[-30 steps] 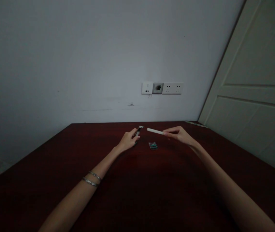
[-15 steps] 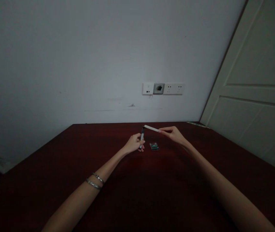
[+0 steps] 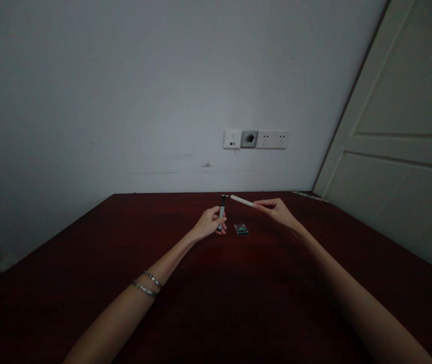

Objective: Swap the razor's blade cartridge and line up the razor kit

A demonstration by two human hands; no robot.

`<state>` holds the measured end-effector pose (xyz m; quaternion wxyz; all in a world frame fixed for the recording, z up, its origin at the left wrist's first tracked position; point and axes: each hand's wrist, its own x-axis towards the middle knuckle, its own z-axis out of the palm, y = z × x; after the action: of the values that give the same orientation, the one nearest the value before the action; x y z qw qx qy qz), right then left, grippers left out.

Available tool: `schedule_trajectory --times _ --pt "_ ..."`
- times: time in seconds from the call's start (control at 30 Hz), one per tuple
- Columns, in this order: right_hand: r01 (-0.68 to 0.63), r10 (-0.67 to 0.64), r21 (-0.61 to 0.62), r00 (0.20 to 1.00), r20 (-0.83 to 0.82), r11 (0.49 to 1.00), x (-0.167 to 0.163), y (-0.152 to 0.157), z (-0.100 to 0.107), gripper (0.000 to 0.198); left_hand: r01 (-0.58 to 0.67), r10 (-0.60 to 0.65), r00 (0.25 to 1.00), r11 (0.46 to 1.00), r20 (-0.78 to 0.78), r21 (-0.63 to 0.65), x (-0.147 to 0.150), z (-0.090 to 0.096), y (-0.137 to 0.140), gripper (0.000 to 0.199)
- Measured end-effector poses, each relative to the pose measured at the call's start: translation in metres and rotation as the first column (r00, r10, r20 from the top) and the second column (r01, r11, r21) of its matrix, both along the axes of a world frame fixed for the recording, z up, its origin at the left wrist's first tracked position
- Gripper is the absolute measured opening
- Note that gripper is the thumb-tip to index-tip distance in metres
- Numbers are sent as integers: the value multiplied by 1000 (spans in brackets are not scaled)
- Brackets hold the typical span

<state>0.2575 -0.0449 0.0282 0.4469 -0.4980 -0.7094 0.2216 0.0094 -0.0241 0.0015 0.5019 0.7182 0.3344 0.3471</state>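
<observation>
Centrally, left hand [image 3: 209,222] grips razor [image 3: 222,208]; right hand [image 3: 276,211] pinches stick [image 3: 242,201].

The scene is dim and underexposed, with a soft, even grey light on the wall [image 3: 125,91] and no glare. The dark red surface [image 3: 239,303] falls nearly black toward the lower corners. Wide-angle distortion bends the door [image 3: 401,141] at the right edge. Small details look soft and grainy.
</observation>
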Motion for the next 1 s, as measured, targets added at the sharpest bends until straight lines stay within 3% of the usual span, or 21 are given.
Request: schedule_trajectory --times 0.13,0.23,0.47,0.6,0.77,1.0 --pt "19 -26 -80 996 -88 997 5 2 -5 41 33 -29 997 998 74 -48 -4 2 5 14" --pt "-79 42 -136 966 -253 988 -15 -4 -7 40 55 -51 993 997 108 -44 -6 3 6 23" --pt "-378 145 -238 750 -645 895 -79 -40 -5 34 117 -124 978 992 166 51 -1 -4 7 23" --pt "-418 158 -210 689 -707 884 -96 -49 -11 33 147 -165 970 983 180 109 4 -2 4 23" --pt "-424 114 -240 657 -745 873 -104 -54 -33 35 98 -122 974 986 189 131 3 2 3 21" --pt "-372 104 -170 615 -782 913 -107 -54 -33 33 128 -146 969 986 197 103 2 -2 5 23"
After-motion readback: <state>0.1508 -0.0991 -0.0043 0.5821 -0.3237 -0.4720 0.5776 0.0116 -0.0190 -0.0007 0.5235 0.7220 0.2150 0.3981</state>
